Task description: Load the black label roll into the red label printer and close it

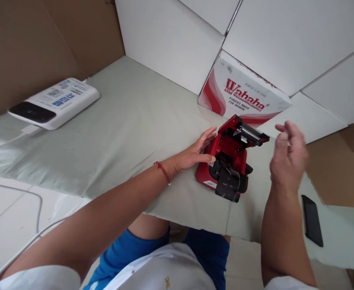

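One red open-lidded machine [229,150] sits on the tabletop [119,121]; our left hand [196,152], spread, braces its side; our right hand [288,157], half-curled, looks empty. Best we keep fingers [206,136] clear of the lid [245,132].

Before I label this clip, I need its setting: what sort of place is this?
Probably a makeshift indoor workspace, judging by the cloth-covered table, the Wahaha water carton at its back and the red device with its lid raised.
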`<state>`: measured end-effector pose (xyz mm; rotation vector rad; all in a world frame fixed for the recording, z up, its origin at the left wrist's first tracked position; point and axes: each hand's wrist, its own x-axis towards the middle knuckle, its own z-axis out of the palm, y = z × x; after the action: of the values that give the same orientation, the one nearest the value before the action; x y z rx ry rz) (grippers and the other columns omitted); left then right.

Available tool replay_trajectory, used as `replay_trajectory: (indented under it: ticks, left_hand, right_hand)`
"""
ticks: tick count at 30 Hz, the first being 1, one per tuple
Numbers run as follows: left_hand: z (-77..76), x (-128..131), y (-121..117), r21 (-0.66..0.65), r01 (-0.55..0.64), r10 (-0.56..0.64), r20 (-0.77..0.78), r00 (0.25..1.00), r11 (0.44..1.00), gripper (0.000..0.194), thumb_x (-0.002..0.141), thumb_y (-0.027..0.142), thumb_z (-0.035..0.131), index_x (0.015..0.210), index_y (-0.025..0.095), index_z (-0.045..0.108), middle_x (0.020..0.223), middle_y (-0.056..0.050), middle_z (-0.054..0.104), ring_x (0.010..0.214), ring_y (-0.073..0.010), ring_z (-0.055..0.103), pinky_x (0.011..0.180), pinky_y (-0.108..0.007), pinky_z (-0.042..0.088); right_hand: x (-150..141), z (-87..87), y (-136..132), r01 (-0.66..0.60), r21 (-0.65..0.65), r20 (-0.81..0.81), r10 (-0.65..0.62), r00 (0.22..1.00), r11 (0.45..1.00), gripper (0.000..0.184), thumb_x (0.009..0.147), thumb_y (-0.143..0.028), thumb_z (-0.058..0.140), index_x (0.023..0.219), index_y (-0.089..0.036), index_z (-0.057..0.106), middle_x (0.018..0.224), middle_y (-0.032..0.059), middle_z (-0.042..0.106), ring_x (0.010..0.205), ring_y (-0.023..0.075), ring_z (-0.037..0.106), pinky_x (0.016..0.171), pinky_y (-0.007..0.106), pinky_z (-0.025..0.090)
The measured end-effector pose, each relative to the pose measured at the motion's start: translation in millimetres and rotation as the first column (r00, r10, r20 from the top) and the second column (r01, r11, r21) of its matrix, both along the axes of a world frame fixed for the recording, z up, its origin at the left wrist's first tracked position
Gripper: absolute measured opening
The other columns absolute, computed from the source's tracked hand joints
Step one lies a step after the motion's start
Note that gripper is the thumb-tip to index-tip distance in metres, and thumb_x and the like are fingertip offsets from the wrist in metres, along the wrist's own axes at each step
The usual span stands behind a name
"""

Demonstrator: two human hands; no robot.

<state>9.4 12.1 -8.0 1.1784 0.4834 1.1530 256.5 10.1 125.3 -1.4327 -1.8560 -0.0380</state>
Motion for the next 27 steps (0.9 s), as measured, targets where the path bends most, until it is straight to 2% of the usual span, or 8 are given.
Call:
replay_trajectory:
  ticks: [2, 4, 7, 11, 13, 15, 21, 27]
  left_hand:
    - [1.2, -0.9, -1.0, 0.002, -0.041, 0.041, -0.029, 0.999, 0.999, 0.132, 0.073, 0.045, 0.091, 0.176, 0.039, 0.009, 0.188, -0.010, 0.009, 0.176, -0.0368, 0.004, 0.141, -0.065, 0.000]
    - [4.5, -2.7, -3.0, 0.031, -0.074, 0.076, -0.062, 0.995, 0.997, 0.135, 0.074, 0.046, 0.092, 0.176, 0.040, 0.004, 0.189, -0.009, -0.001, 0.176, -0.0374, -0.004, 0.139, -0.068, -0.005]
    - [10.4, -6.6, -6.9, 0.098, -0.114, 0.123, -0.087, 0.989, 0.989, 0.129, 0.077, 0.046, 0.092, 0.176, 0.043, 0.009, 0.190, -0.005, -0.004, 0.176, -0.0379, -0.005, 0.139, -0.068, -0.006]
    - [16.5, -12.4, -13.2, 0.223, -0.137, 0.160, -0.087, 0.983, 0.965, 0.088, 0.085, 0.050, 0.086, 0.165, 0.042, 0.048, 0.187, 0.000, 0.023, 0.176, -0.0378, 0.004, 0.142, -0.064, 0.002]
    - [19.2, -14.5, -16.7, 0.298, -0.145, 0.183, -0.102, 0.978, 0.943, 0.055, 0.095, 0.053, 0.076, 0.147, 0.039, 0.069, 0.179, 0.000, 0.042, 0.176, -0.0360, 0.012, 0.143, -0.063, 0.005]
    - [21.6, -15.4, -19.7, 0.351, -0.177, 0.230, -0.114, 0.967, 0.920, 0.039, 0.103, 0.058, 0.064, 0.129, 0.035, 0.080, 0.168, -0.002, 0.058, 0.174, -0.0339, 0.020, 0.143, -0.062, 0.008]
    - [20.5, -9.5, -20.6, 0.371, -0.254, 0.323, -0.137, 0.936, 0.893, 0.057, 0.111, 0.065, 0.039, 0.109, 0.029, 0.083, 0.140, -0.008, 0.076, 0.160, -0.0322, 0.047, 0.141, -0.058, 0.022]
    - [17.4, -11.8, -20.7, 0.420, -0.201, 0.302, -0.190, 0.934, 0.885, 0.039, 0.107, 0.060, 0.054, 0.112, 0.030, 0.078, 0.139, -0.009, 0.073, 0.161, -0.0338, 0.043, 0.139, -0.062, 0.026]
  right_hand:
    - [3.9, -16.4, 2.6, -0.003, -0.082, -0.054, -0.001, 0.999, 0.997, 0.061, 0.111, -0.060, 0.042, 0.156, -0.022, 0.059, 0.151, 0.0150, 0.069, 0.145, 0.0323, 0.061, 0.123, 0.056, 0.045]
    - [4.8, -30.1, -5.4, -0.033, -0.115, -0.109, 0.021, 0.994, 0.993, 0.059, 0.111, -0.059, 0.043, 0.153, -0.022, 0.063, 0.149, 0.0152, 0.071, 0.141, 0.0319, 0.065, 0.121, 0.054, 0.049]
    - [6.0, -45.3, -29.8, -0.124, -0.021, -0.156, 0.120, 0.981, 0.992, 0.050, 0.113, -0.051, 0.042, 0.145, -0.023, 0.070, 0.142, 0.0142, 0.074, 0.135, 0.0311, 0.068, 0.118, 0.054, 0.052]
    - [13.7, -65.8, -53.8, -0.261, 0.066, -0.095, 0.266, 0.959, 0.963, 0.047, 0.113, -0.046, 0.039, 0.138, -0.026, 0.074, 0.141, 0.0131, 0.075, 0.139, 0.0332, 0.066, 0.120, 0.061, 0.049]
    - [17.5, -77.5, -58.2, -0.296, 0.075, -0.080, 0.302, 0.950, 0.952, 0.051, 0.113, -0.047, 0.034, 0.136, -0.027, 0.075, 0.140, 0.0133, 0.077, 0.139, 0.0341, 0.067, 0.120, 0.065, 0.048]
    - [19.1, -87.6, -60.4, -0.312, 0.078, -0.092, 0.318, 0.944, 0.947, 0.054, 0.113, -0.048, 0.031, 0.132, -0.027, 0.077, 0.137, 0.0134, 0.078, 0.138, 0.0349, 0.068, 0.119, 0.067, 0.048]
    - [16.1, -97.1, -63.9, -0.293, 0.086, -0.133, 0.302, 0.944, 0.952, 0.054, 0.114, -0.043, 0.029, 0.126, -0.028, 0.079, 0.132, 0.0110, 0.081, 0.138, 0.0317, 0.070, 0.122, 0.067, 0.047]
    - [24.5, -99.8, -56.3, -0.310, 0.067, -0.103, 0.315, 0.943, 0.948, 0.050, 0.111, -0.040, 0.034, 0.117, -0.027, 0.082, 0.122, 0.0107, 0.084, 0.129, 0.0314, 0.075, 0.112, 0.062, 0.057]
